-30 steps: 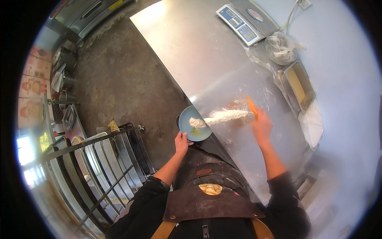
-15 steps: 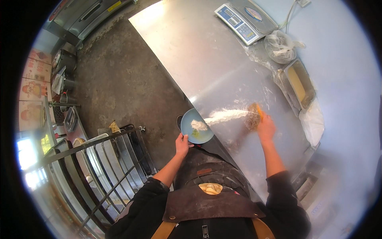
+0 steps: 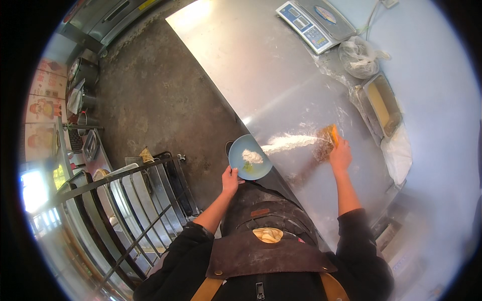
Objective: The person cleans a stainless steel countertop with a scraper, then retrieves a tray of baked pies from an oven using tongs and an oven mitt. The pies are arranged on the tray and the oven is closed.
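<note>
Across a metal tabletop (image 3: 241, 65), white powder (image 3: 291, 143) is streaked toward a blue plate (image 3: 238, 150), gripped by the left hand (image 3: 230, 181) at the left edge and best held level there; an orange tool (image 3: 335, 134), held in the right hand (image 3: 341, 154), is best kept low.

To my right I see a pale blue wall (image 3: 437, 95) beside the stainless-steel worktable (image 3: 271, 75), its far end gleaming; to my left, a stained dark floor (image 3: 160, 95), a metal tray rack (image 3: 120, 177) and a window (image 3: 35, 190) glaring white.
</note>
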